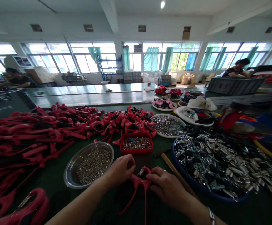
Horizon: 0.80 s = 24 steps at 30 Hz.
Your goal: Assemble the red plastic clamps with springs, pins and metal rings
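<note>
A red plier-like plastic tool [139, 181] with a curved jaw and two long legs lies in front of me, legs toward me. A metal coil spring [140, 171] sits at its jaw. My right hand [165, 184] grips the tool's right side between thumb and fingers. At the tool's upper left is my left hand [123, 168], its fingers curled together; whatever they pinch is hidden. Just beyond my hands stands a red tray [137, 150] of small metal pins. A metal bowl [67, 178] of small metal pieces stands left of my left hand.
Red tools [53, 125] are heaped at the left and back. A wooden-handled hammer [170, 164] lies right, beside a blue-rimmed tray [180, 175] piled with springs and metal parts. Behind are a white tray [159, 132] of metal parts and two people at grey crates.
</note>
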Each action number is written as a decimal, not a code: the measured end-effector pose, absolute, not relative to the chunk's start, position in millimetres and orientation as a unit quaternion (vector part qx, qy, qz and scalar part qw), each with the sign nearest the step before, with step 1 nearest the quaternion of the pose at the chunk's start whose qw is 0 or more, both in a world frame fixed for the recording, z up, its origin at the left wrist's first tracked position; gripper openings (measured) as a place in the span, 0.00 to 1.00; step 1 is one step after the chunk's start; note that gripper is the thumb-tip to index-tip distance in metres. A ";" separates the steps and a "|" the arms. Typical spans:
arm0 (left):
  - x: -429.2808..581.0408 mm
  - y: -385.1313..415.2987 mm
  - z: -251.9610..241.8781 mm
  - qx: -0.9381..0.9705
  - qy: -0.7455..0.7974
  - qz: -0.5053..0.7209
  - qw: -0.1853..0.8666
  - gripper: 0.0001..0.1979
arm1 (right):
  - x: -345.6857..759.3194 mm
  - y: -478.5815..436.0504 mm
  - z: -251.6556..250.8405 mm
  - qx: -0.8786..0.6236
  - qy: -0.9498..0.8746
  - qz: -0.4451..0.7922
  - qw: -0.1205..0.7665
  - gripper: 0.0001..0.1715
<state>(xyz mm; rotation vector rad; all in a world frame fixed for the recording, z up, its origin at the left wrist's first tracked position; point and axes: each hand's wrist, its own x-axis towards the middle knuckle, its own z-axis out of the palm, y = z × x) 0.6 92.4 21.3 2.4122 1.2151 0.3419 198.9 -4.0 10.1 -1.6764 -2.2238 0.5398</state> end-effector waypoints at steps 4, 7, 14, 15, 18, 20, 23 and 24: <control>-5.9 81.8 19.4 0.840 0.433 0.160 0.285 0.09 | 190.5 -1.2 8.9 -0.611 -0.756 0.168 0.162 0.11; -7.1 75.9 18.3 0.839 0.433 0.166 0.283 0.08 | 185.5 0.9 6.1 -0.620 -0.752 0.153 0.163 0.10; -7.0 58.5 11.8 0.882 0.386 0.165 0.215 0.12 | 181.2 -1.0 -4.4 -0.622 -0.748 0.129 0.191 0.10; -7.1 56.8 9.9 0.890 0.380 0.158 0.197 0.14 | 180.8 -1.5 -4.8 -0.624 -0.747 0.130 0.191 0.11; -7.5 54.6 5.0 0.913 0.362 0.139 0.127 0.16 | 180.1 -2.7 -5.2 -0.626 -0.743 0.132 0.199 0.11; -8.0 54.8 3.2 0.927 0.344 0.124 0.083 0.17 | 180.3 -3.2 -5.6 -0.624 -0.741 0.135 0.208 0.11; -9.5 55.7 2.8 0.941 0.318 0.103 0.042 0.18 | 181.0 -3.9 -6.4 -0.621 -0.741 0.138 0.214 0.11; -10.2 55.8 2.7 0.945 0.311 0.097 0.034 0.19 | 181.2 -4.2 -6.5 -0.620 -0.742 0.138 0.214 0.11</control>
